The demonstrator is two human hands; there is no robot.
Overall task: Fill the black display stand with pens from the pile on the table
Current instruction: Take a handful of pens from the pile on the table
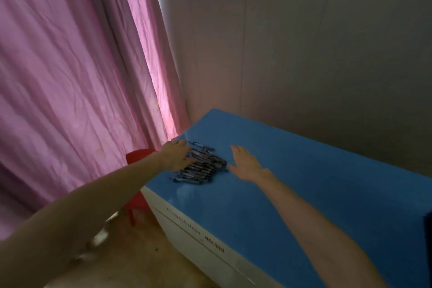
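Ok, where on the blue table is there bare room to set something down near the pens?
The blue table is bare to the right of the right hand, along the wall, and toward the near edge in front of the pen pile. It is crowded at the far left corner, where the left hand rests on the pile.

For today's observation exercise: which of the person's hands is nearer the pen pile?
Left. The left hand lies on the pens' left edge, fingers straight. The right hand is just right of them, apparently apart.
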